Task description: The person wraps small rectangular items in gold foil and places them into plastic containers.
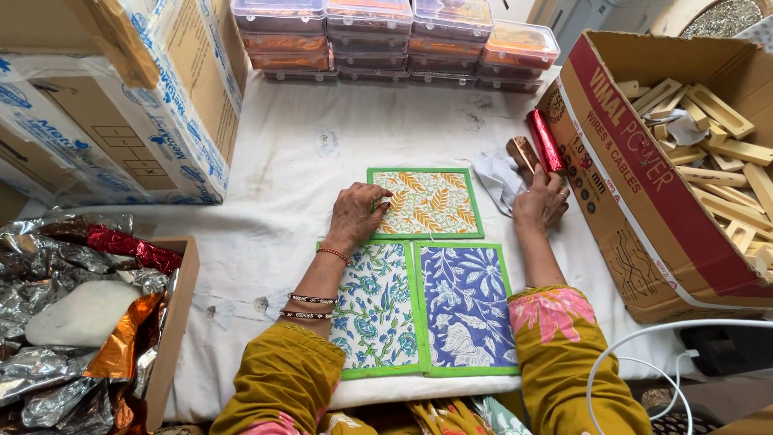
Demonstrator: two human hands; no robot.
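On the white cloth (266, 201) in front of you, your left hand (355, 214) lies palm down with fingers loosely curled, its fingertips pressing the left edge of the green-bordered mat with orange leaves (427, 203). Your right hand (542, 200) is closed around the lower end of a shiny red foil-wrapped stick (545, 141), just beside the big cardboard box of wooden blocks (636, 201). Two more mats, a blue-green floral one (376, 310) and a blue one (465, 310), lie side by side between your forearms. A copper-coloured piece (521, 151) beside the stick is hard to make out, and your right fingers are mostly hidden from view.
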